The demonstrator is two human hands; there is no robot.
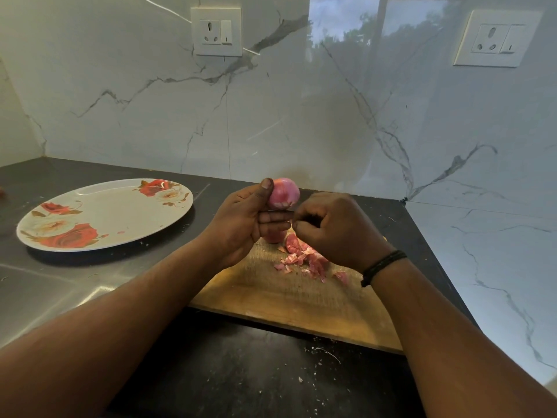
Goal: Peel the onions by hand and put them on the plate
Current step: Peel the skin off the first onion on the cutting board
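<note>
On the dark tabletop [90, 282] at left sits a flowered plate [102, 215], bare but for a few pink flecks. The left hand [241, 224] grips a pink onion [283, 193] above the cutting board [286, 294]. The right hand [334, 227] has its fingers curled beside the onion, over loose peels [307, 260]; whether they pinch skin I cannot tell.

Between your hands you have a pink-purple onion [284, 193], glossy with paler streaks. Under your right hand [334, 229] lie pink and reddish peels [307, 259] on a tan wooden board [289, 297]. Left of your left hand [241, 220] sits a white plate [102, 214] patterned with red and cream roses, on a black counter [241, 372]. A black band [382, 265] circles your right wrist.
</note>
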